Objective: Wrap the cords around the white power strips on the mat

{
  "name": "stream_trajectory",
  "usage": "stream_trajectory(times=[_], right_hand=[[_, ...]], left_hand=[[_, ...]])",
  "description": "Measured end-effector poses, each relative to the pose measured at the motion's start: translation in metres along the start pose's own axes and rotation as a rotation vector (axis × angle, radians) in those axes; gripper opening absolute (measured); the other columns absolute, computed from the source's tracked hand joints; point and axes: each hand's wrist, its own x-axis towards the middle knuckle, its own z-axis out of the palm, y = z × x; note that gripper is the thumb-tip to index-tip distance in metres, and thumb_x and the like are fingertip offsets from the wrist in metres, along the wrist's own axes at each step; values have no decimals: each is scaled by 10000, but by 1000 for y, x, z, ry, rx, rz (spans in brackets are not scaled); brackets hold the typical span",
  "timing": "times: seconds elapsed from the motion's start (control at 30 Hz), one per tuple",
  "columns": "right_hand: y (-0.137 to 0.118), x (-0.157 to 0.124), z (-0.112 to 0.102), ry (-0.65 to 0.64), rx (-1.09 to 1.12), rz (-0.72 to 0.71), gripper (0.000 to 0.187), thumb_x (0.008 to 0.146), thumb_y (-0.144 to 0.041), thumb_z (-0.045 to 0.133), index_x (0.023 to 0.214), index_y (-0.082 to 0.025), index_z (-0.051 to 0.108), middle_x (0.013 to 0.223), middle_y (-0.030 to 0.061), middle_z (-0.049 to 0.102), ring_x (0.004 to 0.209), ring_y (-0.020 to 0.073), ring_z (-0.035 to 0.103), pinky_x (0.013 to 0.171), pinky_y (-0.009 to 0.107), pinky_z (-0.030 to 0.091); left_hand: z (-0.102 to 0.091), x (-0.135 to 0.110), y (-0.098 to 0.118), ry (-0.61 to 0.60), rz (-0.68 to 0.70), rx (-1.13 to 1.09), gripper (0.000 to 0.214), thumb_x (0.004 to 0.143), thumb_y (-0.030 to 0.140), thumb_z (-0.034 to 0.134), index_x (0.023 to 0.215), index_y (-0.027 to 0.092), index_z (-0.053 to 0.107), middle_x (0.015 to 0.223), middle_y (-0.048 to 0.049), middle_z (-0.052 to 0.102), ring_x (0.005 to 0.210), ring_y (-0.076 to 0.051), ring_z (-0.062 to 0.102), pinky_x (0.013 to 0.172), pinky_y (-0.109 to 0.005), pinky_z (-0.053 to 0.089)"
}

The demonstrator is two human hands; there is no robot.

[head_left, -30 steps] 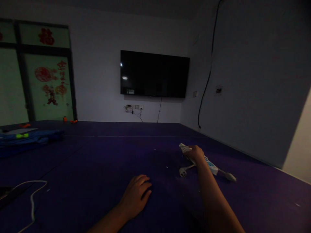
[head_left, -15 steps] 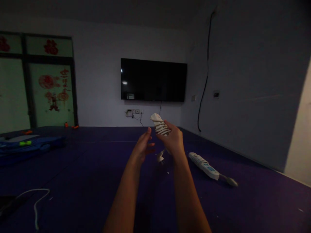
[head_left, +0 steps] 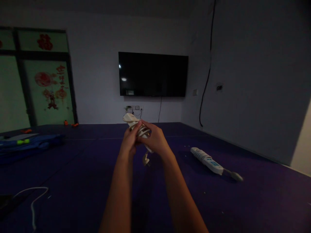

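Both my hands are closed on a white power strip point(head_left: 131, 119) with its cord wound around it, held up in front of me. My left hand point(head_left: 128, 139) grips it from the left, thumb on top. My right hand point(head_left: 155, 137) has its fingers on the cord windings from the right. Below the hands the strip's plug point(head_left: 145, 160) dangles on a short length of cord. A second white power strip point(head_left: 206, 160), likewise wrapped in its cord, lies on the purple surface to the right, its plug end pointing toward the lower right.
The purple surface point(head_left: 80, 181) stretches to the wall. A blue cloth item point(head_left: 43, 144) lies at far left, with small orange objects point(head_left: 75, 125) behind it. A white cable point(head_left: 32, 207) curls at lower left. A television point(head_left: 153, 74) hangs on the far wall.
My right hand and the power strip have moved left, and my left hand, open before, has closed on the strip. The view has shifted slightly.
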Motion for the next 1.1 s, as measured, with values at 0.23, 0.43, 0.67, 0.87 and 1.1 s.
stream_trajectory(times=[0.23,0.43,0.67,0.87,1.1], right_hand=[[9,-3,-13,-38,95,99,487,685,-243,720,1150,-136,626,1059,118,689,946,199,654,837,348,510],[8,-4,-24,0,49,96,360,672,-192,731,1029,-174,691,969,88,719,882,198,675,805,364,530],[-1,-3,-22,46,74,97,399,669,-147,716,1065,-167,675,1012,94,704,917,207,659,826,384,527],[0,-3,-20,49,67,39,670,674,-237,737,1301,-237,503,1276,103,565,1154,242,545,934,419,472],[-2,-4,-21,61,113,48,634,721,-302,711,1309,-211,491,1250,128,582,1156,242,548,958,415,454]], left_hand=[[0,1,2,121,18,-47,329,618,397,749,798,148,630,647,0,645,488,-105,585,449,-207,461],[5,1,4,196,157,-171,301,669,411,709,816,167,612,686,-2,635,540,-110,599,508,-221,486],[9,2,6,293,333,-288,318,721,438,655,921,198,601,811,-7,638,668,-114,619,588,-224,503],[13,-2,9,353,379,-319,294,779,437,587,988,231,592,863,5,644,717,-121,637,587,-220,508],[13,-1,8,321,533,-378,269,777,422,608,986,253,587,923,12,644,828,-136,642,642,-213,515]])
